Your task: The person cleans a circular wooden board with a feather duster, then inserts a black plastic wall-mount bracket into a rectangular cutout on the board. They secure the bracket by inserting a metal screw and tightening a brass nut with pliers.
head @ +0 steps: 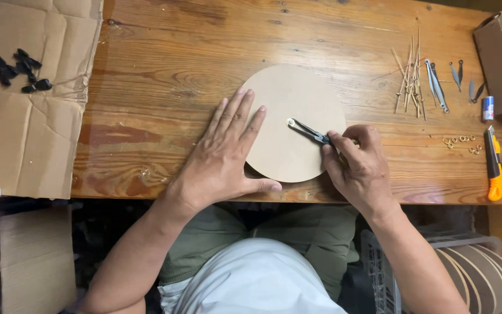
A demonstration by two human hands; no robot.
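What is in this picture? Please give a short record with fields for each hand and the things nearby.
Left hand: flat, on the round disc
Right hand: holds a dark clock hand at the disc's middle
Surface: wooden table
Right side: thin sticks, spare hands, small rings, yellow knife
Left side: cardboard with black pieces
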